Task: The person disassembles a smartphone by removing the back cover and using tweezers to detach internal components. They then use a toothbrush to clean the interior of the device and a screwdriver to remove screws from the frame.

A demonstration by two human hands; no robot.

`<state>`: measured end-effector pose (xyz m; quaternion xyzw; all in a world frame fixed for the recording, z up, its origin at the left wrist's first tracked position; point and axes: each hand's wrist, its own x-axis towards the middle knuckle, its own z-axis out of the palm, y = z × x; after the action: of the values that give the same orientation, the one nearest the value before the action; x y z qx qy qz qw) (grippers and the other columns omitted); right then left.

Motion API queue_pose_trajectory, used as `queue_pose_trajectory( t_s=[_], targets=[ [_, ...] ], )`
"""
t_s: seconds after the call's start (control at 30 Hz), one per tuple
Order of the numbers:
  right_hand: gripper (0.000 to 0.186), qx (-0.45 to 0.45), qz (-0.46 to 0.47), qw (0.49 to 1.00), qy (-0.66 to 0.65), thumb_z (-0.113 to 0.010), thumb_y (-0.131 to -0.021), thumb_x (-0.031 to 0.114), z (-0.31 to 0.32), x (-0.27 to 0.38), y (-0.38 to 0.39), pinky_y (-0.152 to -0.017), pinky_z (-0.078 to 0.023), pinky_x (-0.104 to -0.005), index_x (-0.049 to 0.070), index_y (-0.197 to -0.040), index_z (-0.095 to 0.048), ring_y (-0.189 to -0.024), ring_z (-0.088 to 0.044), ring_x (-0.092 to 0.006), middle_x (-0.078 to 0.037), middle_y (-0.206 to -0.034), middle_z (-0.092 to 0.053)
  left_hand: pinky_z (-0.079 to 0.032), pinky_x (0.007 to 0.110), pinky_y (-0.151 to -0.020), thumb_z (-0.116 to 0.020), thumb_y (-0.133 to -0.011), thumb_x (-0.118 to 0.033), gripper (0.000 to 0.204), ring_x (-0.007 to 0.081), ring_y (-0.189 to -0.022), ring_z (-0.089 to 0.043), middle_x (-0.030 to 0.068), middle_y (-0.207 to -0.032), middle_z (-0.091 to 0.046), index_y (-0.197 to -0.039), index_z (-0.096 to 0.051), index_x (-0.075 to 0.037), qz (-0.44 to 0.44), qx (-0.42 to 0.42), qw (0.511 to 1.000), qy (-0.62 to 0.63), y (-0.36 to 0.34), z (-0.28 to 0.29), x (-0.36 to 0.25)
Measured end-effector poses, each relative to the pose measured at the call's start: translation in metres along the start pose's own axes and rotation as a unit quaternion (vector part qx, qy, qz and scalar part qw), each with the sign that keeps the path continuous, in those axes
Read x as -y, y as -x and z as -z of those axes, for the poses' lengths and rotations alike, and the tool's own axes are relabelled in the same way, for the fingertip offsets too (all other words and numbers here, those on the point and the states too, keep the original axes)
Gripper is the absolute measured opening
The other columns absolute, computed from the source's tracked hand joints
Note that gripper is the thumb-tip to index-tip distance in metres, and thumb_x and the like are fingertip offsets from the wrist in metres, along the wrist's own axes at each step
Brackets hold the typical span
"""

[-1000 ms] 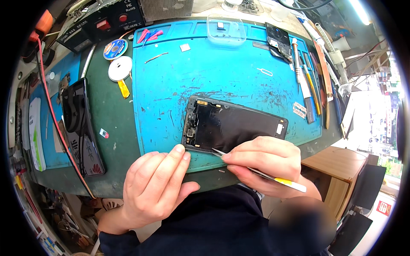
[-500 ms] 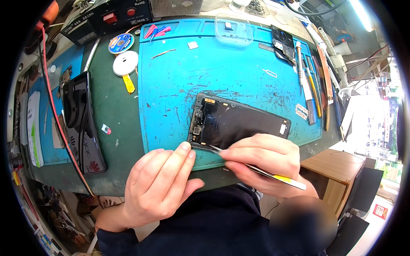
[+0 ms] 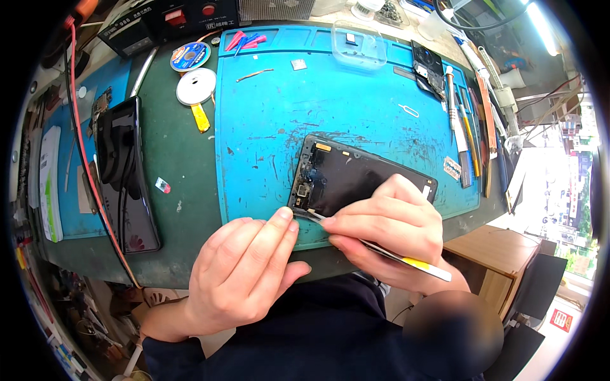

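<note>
An opened phone frame [image 3: 356, 170], dark inside with small gold contacts at its left end, lies tilted on the blue repair mat [image 3: 260, 159]. My right hand [image 3: 394, 232] pinches slim metal tweezers [image 3: 378, 249] with a yellow and white rear end. Their tip meets the phone's near edge, close to its lower left corner. My left hand [image 3: 244, 270] has its fingers stretched out, the index fingertip touching that same corner and the thumb apart. Part of the phone's near right side is hidden behind my right hand.
Left of the mat lies a glossy black phone [image 3: 127, 174] beneath a red cable [image 3: 89, 159]. Spools [image 3: 196, 87] stand near the mat's upper left. A clear plastic box [image 3: 359, 47], a SIM pin [image 3: 409, 110] and several hand tools [image 3: 467, 124] lie toward the back and right.
The whole view has shifted slightly. The tweezers' tip has slid a little along the phone's near edge toward the left corner. My left hand stays at the corner.
</note>
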<state>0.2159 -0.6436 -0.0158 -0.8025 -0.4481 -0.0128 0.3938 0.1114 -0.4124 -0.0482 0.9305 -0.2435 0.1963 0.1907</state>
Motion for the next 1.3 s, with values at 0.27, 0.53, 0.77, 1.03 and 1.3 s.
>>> queue_pose_trajectory(
  t_s=[0.27,0.53,0.77,1.03,1.3],
  targets=[
    [0.029,0.0,-0.01,1.0,-0.002,-0.089,-0.076,0.002,-0.001,0.001,0.001,-0.067,-0.049,-0.0301,0.007,-0.104,-0.082,-0.074,-0.064,-0.0182,-0.003,-0.094,-0.079,-0.056,0.039,-0.093,-0.074,-0.1,-0.03,0.038,0.0258,-0.105,-0.067,0.0147,-0.125,-0.075,-0.114,-0.079,0.006,0.012,-0.003,1.0,-0.003,-0.001,0.0,-0.002],
    [0.03,-0.004,-0.008,1.0,-0.001,-0.089,-0.078,0.001,-0.005,0.001,0.003,-0.067,-0.051,-0.031,0.006,-0.106,-0.081,-0.076,-0.065,-0.0203,-0.004,-0.095,-0.078,-0.058,0.038,-0.086,-0.08,-0.093,-0.021,0.036,0.027,-0.103,-0.066,0.0161,-0.126,-0.074,-0.113,-0.078,0.008,0.012,-0.018,0.999,0.026,-0.002,0.0,0.001],
    [0.03,-0.013,-0.004,1.0,0.002,-0.089,-0.077,0.001,-0.006,0.002,0.002,-0.069,-0.052,-0.0317,0.006,-0.105,-0.081,-0.076,-0.066,-0.021,-0.005,-0.094,-0.078,-0.059,0.039,-0.083,-0.082,-0.09,-0.017,0.034,0.0271,-0.103,-0.067,0.0163,-0.124,-0.075,-0.111,-0.078,0.008,0.016,-0.023,0.999,0.036,-0.002,0.0,0.001],
    [0.034,-0.021,-0.013,0.999,0.026,-0.09,-0.074,0.0,-0.004,0.002,0.012,-0.069,-0.051,-0.0325,0.006,-0.106,-0.081,-0.076,-0.065,-0.0201,-0.005,-0.095,-0.078,-0.058,0.039,-0.082,-0.081,-0.089,-0.014,0.031,0.0278,-0.1,-0.068,0.0166,-0.124,-0.075,-0.111,-0.078,0.008,0.021,-0.032,0.998,0.042,-0.002,0.001,0.002],
    [0.031,-0.018,-0.018,0.999,0.026,-0.088,-0.076,0.0,-0.004,0.002,0.014,-0.068,-0.05,-0.0324,0.006,-0.106,-0.081,-0.076,-0.065,-0.0203,-0.004,-0.095,-0.077,-0.057,0.041,-0.081,-0.08,-0.089,-0.012,0.03,0.0296,-0.096,-0.069,0.0174,-0.125,-0.075,-0.111,-0.077,0.008,0.022,-0.038,0.998,0.048,-0.001,-0.002,0.0]
  ],
)
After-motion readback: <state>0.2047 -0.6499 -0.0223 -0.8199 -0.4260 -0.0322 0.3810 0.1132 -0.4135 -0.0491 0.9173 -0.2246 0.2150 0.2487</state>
